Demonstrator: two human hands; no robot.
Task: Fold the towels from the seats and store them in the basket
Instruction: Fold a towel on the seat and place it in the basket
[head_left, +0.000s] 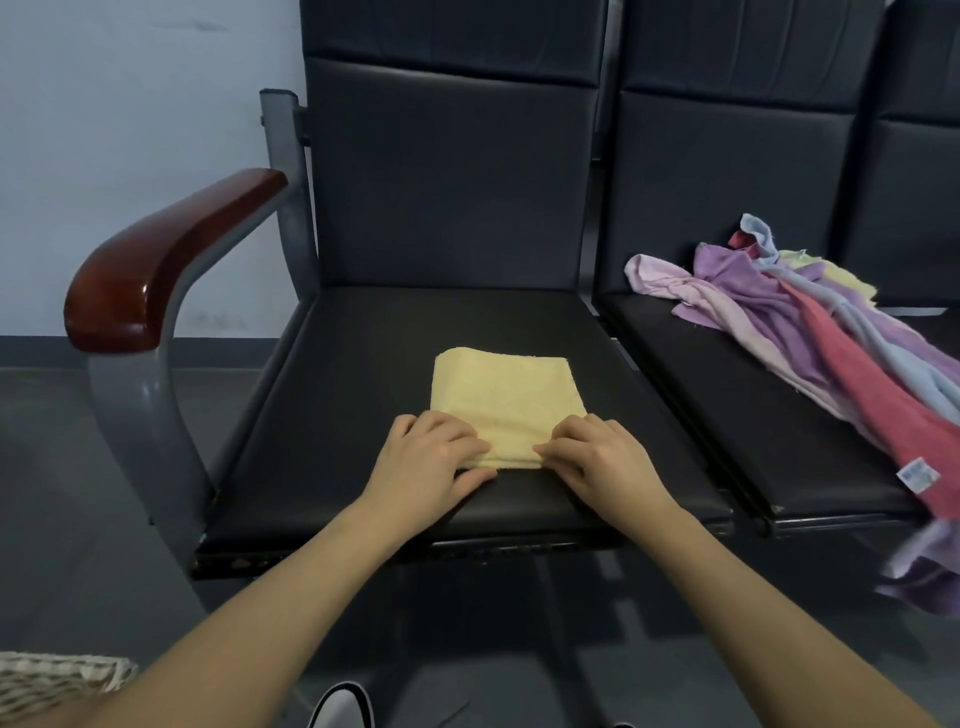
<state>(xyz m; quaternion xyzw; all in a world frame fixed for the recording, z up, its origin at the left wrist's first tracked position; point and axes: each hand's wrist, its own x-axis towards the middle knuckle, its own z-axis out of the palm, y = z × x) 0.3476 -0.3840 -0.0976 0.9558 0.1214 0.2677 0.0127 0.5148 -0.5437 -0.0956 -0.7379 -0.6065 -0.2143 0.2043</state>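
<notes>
A folded yellow towel (506, 395) lies flat on the black seat (332, 415) of the left chair. My left hand (431, 460) holds the towel's near left corner, fingers on top and thumb tucked under the edge. At the near right corner, my right hand (597, 460) grips the towel with curled fingers. A loose heap of towels (789, 322) in pink, purple, red, light blue and yellow sprawls over the neighbouring seat on the right, with some hanging off its front edge. A corner of the woven basket (52, 680) shows at the bottom left.
A brown wooden armrest (156, 270) on a grey metal frame stands left of the seat. Dark backrests rise behind both seats. Grey floor lies below, and a shoe tip (340, 706) shows at the bottom edge.
</notes>
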